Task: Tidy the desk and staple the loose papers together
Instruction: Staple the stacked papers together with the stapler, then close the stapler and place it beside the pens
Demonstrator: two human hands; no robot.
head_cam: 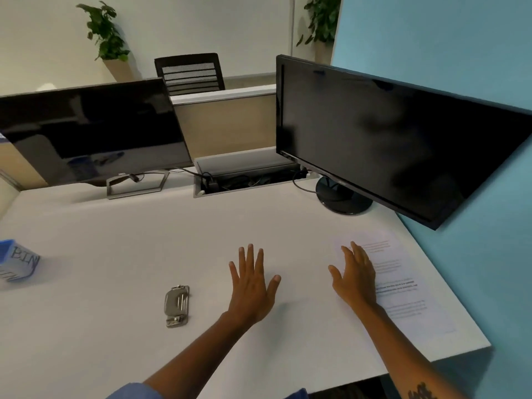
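Note:
White printed papers (403, 286) lie flat near the right edge of the white desk (144, 240). My right hand (355, 276) is spread with straight fingers over the left part of the papers. My left hand (253, 282) is spread flat over the bare desk at the middle, fingers straight, holding nothing. A grey metal stapler (176, 306) lies on the desk to the left of my left hand, apart from it.
A blue box marked BIN (18, 263) stands at the left edge. Two dark monitors (95, 131) (383, 139) stand at the back, with an open cable tray (247, 177) between them. A blue partition (475, 254) bounds the right side.

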